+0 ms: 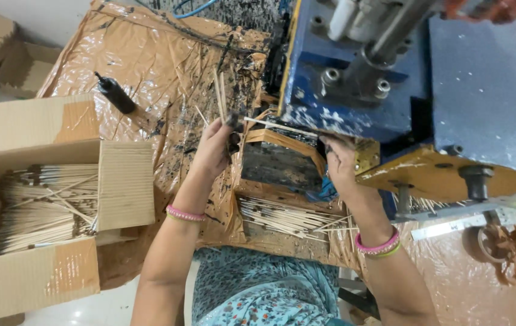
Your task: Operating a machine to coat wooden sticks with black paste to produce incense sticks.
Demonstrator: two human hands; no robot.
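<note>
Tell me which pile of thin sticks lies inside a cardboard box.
The big pile of sticks at left lies in the open cardboard box; the smaller pile lies between the person's arms.

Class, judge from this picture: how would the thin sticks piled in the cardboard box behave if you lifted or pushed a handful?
The sticks look thin, so probably light and snappable. Being long and round, they would likely roll and scatter.

A crinkled brown plastic sheet (149, 54), spattered black, covers the work surface. On it lie a black bottle (116, 93) on its side, a loose pile of thin sticks (288, 217), and the blue machine (391, 72).
</note>
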